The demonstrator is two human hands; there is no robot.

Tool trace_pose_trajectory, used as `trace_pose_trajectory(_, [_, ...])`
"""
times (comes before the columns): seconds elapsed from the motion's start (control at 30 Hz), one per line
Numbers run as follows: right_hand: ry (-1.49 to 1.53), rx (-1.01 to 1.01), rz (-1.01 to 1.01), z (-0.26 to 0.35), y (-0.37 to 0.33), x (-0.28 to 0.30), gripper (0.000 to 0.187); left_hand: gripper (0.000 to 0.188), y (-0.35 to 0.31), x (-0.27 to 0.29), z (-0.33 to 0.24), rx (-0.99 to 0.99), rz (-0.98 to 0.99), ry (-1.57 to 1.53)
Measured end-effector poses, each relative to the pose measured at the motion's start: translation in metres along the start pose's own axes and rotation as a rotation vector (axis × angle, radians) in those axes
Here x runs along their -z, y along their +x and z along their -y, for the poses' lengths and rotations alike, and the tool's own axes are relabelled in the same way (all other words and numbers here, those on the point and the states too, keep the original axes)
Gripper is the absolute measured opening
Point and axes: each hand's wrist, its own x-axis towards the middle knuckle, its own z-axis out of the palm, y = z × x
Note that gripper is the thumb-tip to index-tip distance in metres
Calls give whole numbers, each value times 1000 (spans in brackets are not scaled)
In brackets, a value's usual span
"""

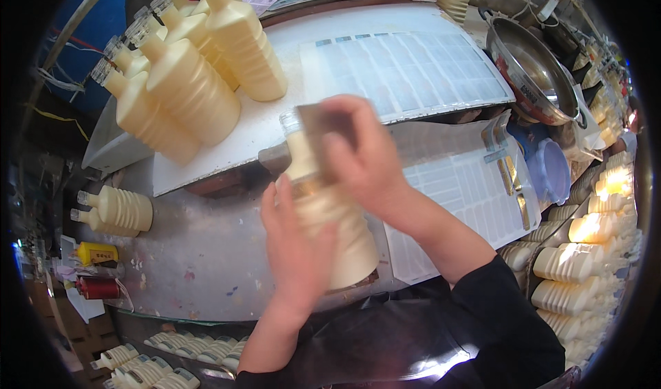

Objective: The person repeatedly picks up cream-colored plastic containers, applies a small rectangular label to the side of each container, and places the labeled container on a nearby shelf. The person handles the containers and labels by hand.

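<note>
Black sleeves (509, 320) and a shiny dark apron (385, 337) fill the lower edge; just beyond them the cream bottle (350, 261), ribbed and clear-necked, stands a little tilted between the hands, its base near the front edge of the grey table (200, 258); the left hand (296, 251) lies along the bottle's left side, fingers half bent and holding it, the thumb across its front, though blur softens the exact contact; the right hand (368, 158) has its fingers closed on a flat dark piece (318, 131), pinched against the thumb at the bottle's neck and shoulder; a gold-brown band (310, 187) shows just below, and whether the piece touches the bottle I cannot tell

Ahead, a cluster of cream bottles (196, 76) stands at the left of a white board (268, 124); to its right lies a translucent sheet (406, 65); nearer, a second sheet (447, 206) carries a few gold strips (509, 175), with a metal pan (537, 55) and a pale purple tub (553, 172) beyond its right side; at the far left, two bottles (124, 210) lie near a yellow container (96, 253) and a red spool (98, 287)
</note>
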Motion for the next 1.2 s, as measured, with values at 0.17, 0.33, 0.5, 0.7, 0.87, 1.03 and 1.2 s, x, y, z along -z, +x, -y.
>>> trace_pose_trajectory(0.17, [-119, -74, 127, 0, 0, -11, 39, 100, 0, -2, 0, 12, 94, 17])
trace_pose_trajectory(0.33, [-74, -96, 50, -42, -12, 10, 38, 109, 0, -4, 18, 30, 118, -174])
trace_pose_trajectory(0.5, [-119, 42, 15, -46, -7, 17, 38, 110, -2, -11, 27, 123, 115, -438])
trace_pose_trajectory(0.7, [-28, -106, 88, -41, -5, 11, 37, 92, -9, -12, 36, 255, 225, -818])
trace_pose_trajectory(0.87, [-77, -84, 66, -15, 2, 1, 36, 79, -12, -5, 37, 315, 267, -859])
trace_pose_trajectory(1.03, [-261, -26, 101, 10, 3, -23, 34, 73, -8, -5, 13, 307, 177, -550])
trace_pose_trajectory(1.2, [-458, 159, 207, 30, 2, -55, 22, 74, -8, -2, 5, 164, 91, -262])
